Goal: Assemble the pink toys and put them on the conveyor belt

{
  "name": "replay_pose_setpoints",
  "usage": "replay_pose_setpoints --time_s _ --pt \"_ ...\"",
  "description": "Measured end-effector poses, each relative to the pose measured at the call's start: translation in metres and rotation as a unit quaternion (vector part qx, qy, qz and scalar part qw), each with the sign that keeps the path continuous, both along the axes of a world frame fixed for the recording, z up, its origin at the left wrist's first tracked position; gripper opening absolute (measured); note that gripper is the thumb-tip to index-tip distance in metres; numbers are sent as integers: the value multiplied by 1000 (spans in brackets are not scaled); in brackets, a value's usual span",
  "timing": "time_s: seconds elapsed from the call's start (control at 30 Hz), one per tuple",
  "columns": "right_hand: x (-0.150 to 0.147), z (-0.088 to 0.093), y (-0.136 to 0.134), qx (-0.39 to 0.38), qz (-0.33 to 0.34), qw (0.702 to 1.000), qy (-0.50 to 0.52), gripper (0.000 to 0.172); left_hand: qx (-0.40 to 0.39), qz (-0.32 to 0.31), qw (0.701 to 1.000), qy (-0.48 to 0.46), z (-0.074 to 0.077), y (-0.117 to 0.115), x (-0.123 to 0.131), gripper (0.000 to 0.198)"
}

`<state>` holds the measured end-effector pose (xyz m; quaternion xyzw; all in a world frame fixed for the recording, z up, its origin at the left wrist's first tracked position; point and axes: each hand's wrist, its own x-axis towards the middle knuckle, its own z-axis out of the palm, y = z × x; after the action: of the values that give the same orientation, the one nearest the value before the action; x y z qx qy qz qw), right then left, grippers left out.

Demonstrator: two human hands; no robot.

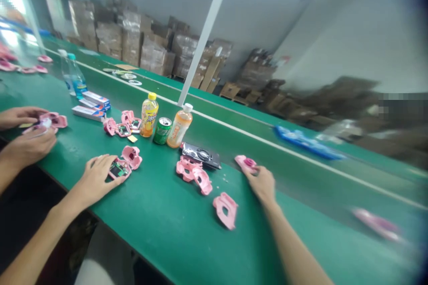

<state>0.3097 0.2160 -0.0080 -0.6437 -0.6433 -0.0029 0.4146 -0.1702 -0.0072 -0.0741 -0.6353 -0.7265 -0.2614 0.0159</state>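
My left hand [96, 178] is closed round an opened pink plastic case [132, 158] on the green table. A green circuit board [119, 168] shows inside it. Over to the right, my right hand [263, 183] grips a pink plastic shell piece [244, 163] with a magenta round part, at the belt's edge. Between my hands lie pink shell halves [194, 174] with cut-out holes, and one more pink shell [226, 210] nearer to me. A dark phone-like device [201, 155] with a ring on its back lies just behind the shells.
Two drink bottles [149, 115] and a green can [162, 131] stand behind. More opened pink cases [123, 125] and small boxes [90, 109] lie left. A co-worker's hands [31, 144] hold a pink piece. A blurred pink piece [377, 224] is at right; a blue tray [306, 143] lies beyond.
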Motion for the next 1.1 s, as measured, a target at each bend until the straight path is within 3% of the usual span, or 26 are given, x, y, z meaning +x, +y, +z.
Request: replay_pose_setpoints --time_s 0.1,0.2,0.27,0.33,0.47,0.53,0.6,0.67,0.77,0.83,0.9,1.0,1.1 --pt "-36 -12 -47 29 61 998 -8 56 28 2 999 26 -6 -26 56 65" --pt "-92 -24 -116 -20 232 972 -31 44 40 -12 998 43 -11 -47 112 69" --pt "-127 -29 -153 -77 370 924 -51 40 49 -24 998 44 -14 -56 131 67" --pt "-150 -32 -175 -113 424 897 -59 41 54 -32 997 36 -15 -60 129 63" --pt "-154 -27 -185 -94 395 912 -63 44 15 -88 996 -17 -7 -59 92 45" --pt "-154 -21 -191 -27 368 927 -67 45 -17 -123 987 -100 2 -57 80 31" --pt "-164 -14 -203 35 377 923 -67 45 -38 -128 965 -226 13 -56 80 28" --pt "-184 -9 -214 47 425 902 -63 40 -50 -117 919 -374 21 -56 89 37" --pt "-217 -7 -217 -4 497 866 -53 30 -41 -104 817 -565 24 -55 107 43" --pt "-231 -8 -211 -40 523 851 -30 23 -27 -106 754 -648 22 -55 113 41" --pt "-234 -8 -202 -69 532 844 -3 17 -31 -108 713 -693 20 -55 114 42" --pt "-230 -5 -193 -103 531 841 -16 14 -35 -120 697 -706 21 -55 113 40" --pt "-228 0 -189 -119 516 844 -77 15 -22 -119 720 -684 22 -53 114 32"
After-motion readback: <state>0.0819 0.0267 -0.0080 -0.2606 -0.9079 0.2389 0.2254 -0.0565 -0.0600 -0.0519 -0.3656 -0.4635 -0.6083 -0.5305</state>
